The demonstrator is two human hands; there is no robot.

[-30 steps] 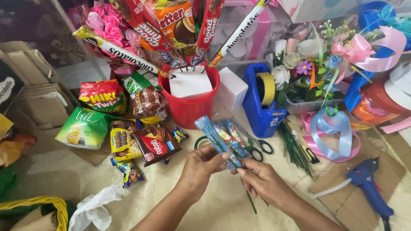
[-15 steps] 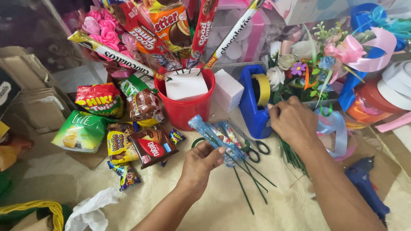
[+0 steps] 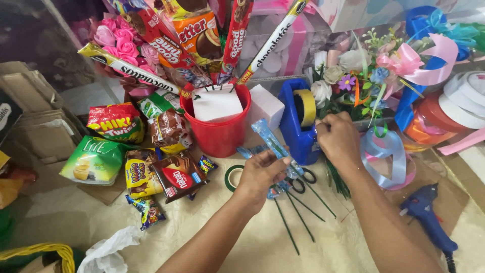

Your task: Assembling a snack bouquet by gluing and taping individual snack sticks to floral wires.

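Right hand at the tape dispenser, left hand holding the wrapped candy stick

The left hand (image 3: 260, 174) is clamped around a long blue wrapped candy stick (image 3: 268, 135), whose long axis runs up and to the left from the fist, with thin green wire stems (image 3: 298, 215) trailing down and to the right below it over the counter (image 3: 303, 247). The right hand (image 3: 339, 139) lies to the right of the stick and slightly higher, its fingers pinched together at the edge of the blue tape dispenser (image 3: 298, 134), just beside the yellowish tape roll (image 3: 304, 107). The dispenser stands between the two hands, nearer the right one. Scissors (image 3: 298, 179) lie under the left hand, a red bucket (image 3: 220, 134) of snack sticks stands to its left, and a blue glue gun (image 3: 427, 217) lies well apart at the right.
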